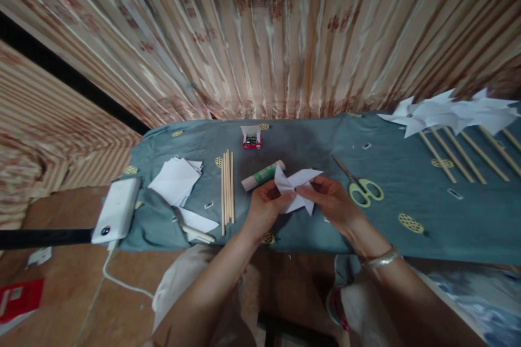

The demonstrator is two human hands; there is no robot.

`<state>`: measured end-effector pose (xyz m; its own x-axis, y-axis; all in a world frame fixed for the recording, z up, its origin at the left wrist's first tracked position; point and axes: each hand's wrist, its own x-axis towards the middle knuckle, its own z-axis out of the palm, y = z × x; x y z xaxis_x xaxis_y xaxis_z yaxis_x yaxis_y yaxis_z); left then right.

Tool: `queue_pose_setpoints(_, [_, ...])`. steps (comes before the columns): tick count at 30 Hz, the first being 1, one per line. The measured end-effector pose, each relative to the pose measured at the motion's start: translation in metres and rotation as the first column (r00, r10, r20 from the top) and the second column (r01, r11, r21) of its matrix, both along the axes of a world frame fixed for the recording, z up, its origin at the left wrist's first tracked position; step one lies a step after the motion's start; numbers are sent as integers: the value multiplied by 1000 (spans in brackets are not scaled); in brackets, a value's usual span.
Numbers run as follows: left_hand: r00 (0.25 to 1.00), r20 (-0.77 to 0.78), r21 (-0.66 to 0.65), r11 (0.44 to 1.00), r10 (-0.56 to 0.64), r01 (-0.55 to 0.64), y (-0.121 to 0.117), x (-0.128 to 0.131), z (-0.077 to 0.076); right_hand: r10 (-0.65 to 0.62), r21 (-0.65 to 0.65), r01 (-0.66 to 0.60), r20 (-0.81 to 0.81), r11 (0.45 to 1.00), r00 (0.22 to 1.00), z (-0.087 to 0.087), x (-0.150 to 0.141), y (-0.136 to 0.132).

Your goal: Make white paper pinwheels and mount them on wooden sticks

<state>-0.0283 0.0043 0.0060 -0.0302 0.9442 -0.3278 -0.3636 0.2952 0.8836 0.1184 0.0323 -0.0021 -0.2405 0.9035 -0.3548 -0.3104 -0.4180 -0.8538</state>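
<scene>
A white folded paper pinwheel (300,178) sits between both my hands above the blue-grey cloth (448,222). My left hand (264,207) pinches its left side, fingers closed on the paper. From the right, my right hand (331,199) grips its centre and right flaps, a metal bangle on that wrist. A glue stick (262,175) lies just behind the paper. Green-handled scissors (362,187) lie to the right of my right hand. Several thin wooden sticks (228,190) lie to the left of my left hand.
A stack of white paper squares (175,180) and a white utility knife (195,233) lie at the left. A small red box of pins (251,138) stands behind. Finished pinwheels on sticks (451,119) lie at the far right. A white device (116,210) rests on the cloth's left edge.
</scene>
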Motion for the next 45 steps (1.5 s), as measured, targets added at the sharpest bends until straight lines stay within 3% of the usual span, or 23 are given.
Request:
queue_pose_setpoints(6, [986,-140,93,992,93,-80,1,-25,7,-62,28,62,4,998,998,2,6,7])
queue_pose_setpoints(9, [928,-324,195,973,184,-125,4,-50,5,-70,42,70,-1,997,998,1,10,8])
queue_pose_setpoints(11, [810,-522,294,948,266,-122,9,-69,2,-84,42,84,-10,996,996,1,12,8])
queue_pose_setpoints(13, [593,-736,362,930,328,-66,14,-87,-1,-86,43,86,-5,995,996,0,14,8])
queue_pose_setpoints(15, [387,-876,315,949,289,6,18,-100,-4,-83,50,83,9,995,996,-1,16,8])
queue_pose_setpoints(18, [185,-964,212,972,192,96,21,-109,-7,-89,64,88,15,994,996,-3,18,9])
queue_pose_setpoints(22, [36,-990,138,978,134,155,20,-108,-7,-94,88,93,12,992,995,-3,20,9])
queue_pose_setpoints(27, [-39,-995,89,983,96,158,19,-104,-3,-79,120,74,33,990,996,-2,23,8])
queue_pose_setpoints(33, [-61,-995,65,988,74,138,20,-104,-4,-121,127,117,24,985,992,-2,24,7])
queue_pose_setpoints(38, [37,-992,128,985,125,119,23,-107,-11,-136,146,131,19,980,991,1,24,5])
queue_pose_setpoints(41, [191,-967,177,983,165,43,23,-110,-13,-157,139,153,18,978,987,6,25,2])
queue_pose_setpoints(45, [552,-783,245,957,288,-153,16,-109,-5,-167,148,159,42,976,985,13,26,-5])
